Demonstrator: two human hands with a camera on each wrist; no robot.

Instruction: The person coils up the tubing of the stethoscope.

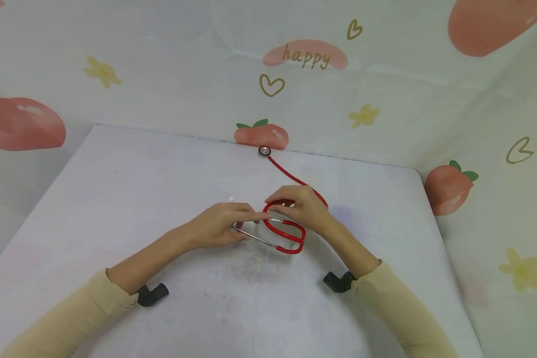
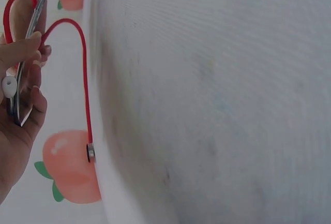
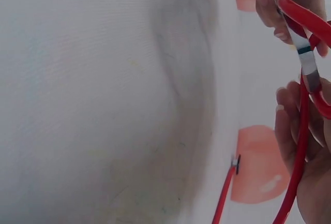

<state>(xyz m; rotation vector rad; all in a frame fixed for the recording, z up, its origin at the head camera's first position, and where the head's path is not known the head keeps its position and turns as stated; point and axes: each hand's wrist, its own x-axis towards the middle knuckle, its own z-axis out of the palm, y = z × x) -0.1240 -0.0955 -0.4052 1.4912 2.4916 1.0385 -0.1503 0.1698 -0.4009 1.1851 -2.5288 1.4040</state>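
A stethoscope with red tubing (image 1: 291,237) is held up between both hands, its tubing bent into a loop. My left hand (image 1: 219,224) grips the metal ear tubes (image 1: 258,240), its forefinger reaching to the red loop. One white ear tip (image 2: 9,86) shows beside the left fingers in the left wrist view. With bent fingers, my right hand (image 1: 311,209) holds the tubing at the top of the loop. From there the tube runs back to the round chest piece (image 1: 264,151), which lies at the table's far edge.
The white table (image 1: 161,174) meets a hanging cloth (image 1: 183,64) printed with peaches, flowers and hearts along its back edge. Black angled mounts stick out at the left cuff (image 1: 152,295) and the right cuff (image 1: 338,282). Faint dark smudges mark the tabletop below the hands.
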